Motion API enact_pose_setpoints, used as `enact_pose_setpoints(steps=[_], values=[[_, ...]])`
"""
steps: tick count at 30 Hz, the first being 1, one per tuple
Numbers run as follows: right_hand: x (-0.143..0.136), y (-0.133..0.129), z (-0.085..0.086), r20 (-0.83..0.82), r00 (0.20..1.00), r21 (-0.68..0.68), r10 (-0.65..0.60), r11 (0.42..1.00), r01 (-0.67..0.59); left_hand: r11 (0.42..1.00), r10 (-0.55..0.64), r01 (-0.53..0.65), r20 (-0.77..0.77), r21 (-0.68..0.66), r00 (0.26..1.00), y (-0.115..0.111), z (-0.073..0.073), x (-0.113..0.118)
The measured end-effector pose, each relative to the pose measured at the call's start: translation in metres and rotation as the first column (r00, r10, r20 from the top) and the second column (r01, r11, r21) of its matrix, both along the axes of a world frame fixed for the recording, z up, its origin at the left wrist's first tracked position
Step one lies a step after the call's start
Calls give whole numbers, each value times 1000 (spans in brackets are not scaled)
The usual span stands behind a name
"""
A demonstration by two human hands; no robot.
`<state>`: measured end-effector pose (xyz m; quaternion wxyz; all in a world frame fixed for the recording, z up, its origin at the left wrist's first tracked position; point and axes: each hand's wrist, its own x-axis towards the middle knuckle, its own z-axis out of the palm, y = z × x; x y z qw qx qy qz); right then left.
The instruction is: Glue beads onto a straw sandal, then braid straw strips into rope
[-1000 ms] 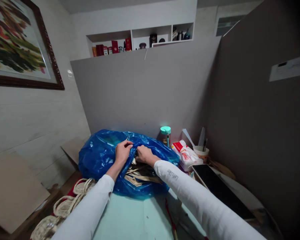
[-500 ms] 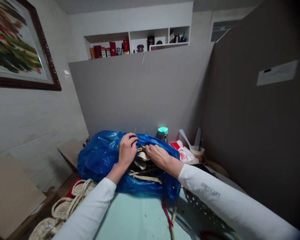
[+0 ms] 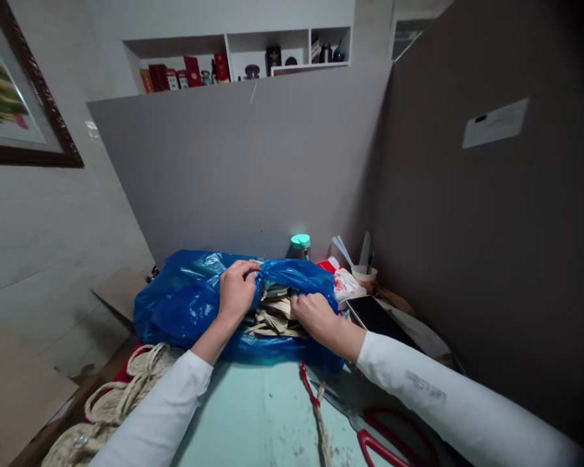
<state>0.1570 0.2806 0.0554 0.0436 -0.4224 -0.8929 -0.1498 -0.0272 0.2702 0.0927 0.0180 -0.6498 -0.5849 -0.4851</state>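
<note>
A large blue plastic bag (image 3: 175,305) lies across the far part of the table, its mouth gaping toward me. Inside it show crumpled, pale dry strips (image 3: 275,314) that look like husks. At the upper edge of the opening, my left hand (image 3: 237,288) is closed on the bag's plastic. My right hand (image 3: 316,314) is at the right side of the mouth with its fingers curled in against the strips; what they grip is hidden. Red-handled scissors (image 3: 374,447) lie below my right forearm, beside a pale twisted cord (image 3: 324,421) with a red tie (image 3: 309,383).
Braided pale cord loops (image 3: 109,395) lie along the left edge of the pale green tabletop (image 3: 243,415). Right of the bag are a phone (image 3: 377,314), a cup (image 3: 365,279) and a red-white packet (image 3: 345,282). A green-lidded jar (image 3: 300,243) stands behind; grey panels (image 3: 243,168) close off the back.
The view has shifted, so the scissors and phone show more fully. My right hand has moved lower and rightward along the bag's mouth, uncovering more strips. My left hand still grips the bag.
</note>
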Motion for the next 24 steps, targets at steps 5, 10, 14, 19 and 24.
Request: enact_pose_setpoints(steps=[5, 10, 14, 19, 24], values=[[14, 1, 13, -37, 999, -62, 9, 998, -12, 974, -94, 78, -64, -214, 994, 0, -38, 1], [30, -16, 24, -126, 991, -81, 41, 995, -51, 960, -84, 66, -55, -271, 995, 8, -54, 0], [31, -8, 22, -193, 980, -121, -40, 993, 17, 954, -85, 68, -44, -292, 995, 8, -54, 2], [23, 2, 15, -228, 966, -145, -125, 985, 93, 944, -58, 42, -39, -328, 998, 3, -56, 9], [23, 3, 13, -308, 940, -187, -146, 978, 91, 940, 12, -35, -68, -339, 998, -7, -61, 25]])
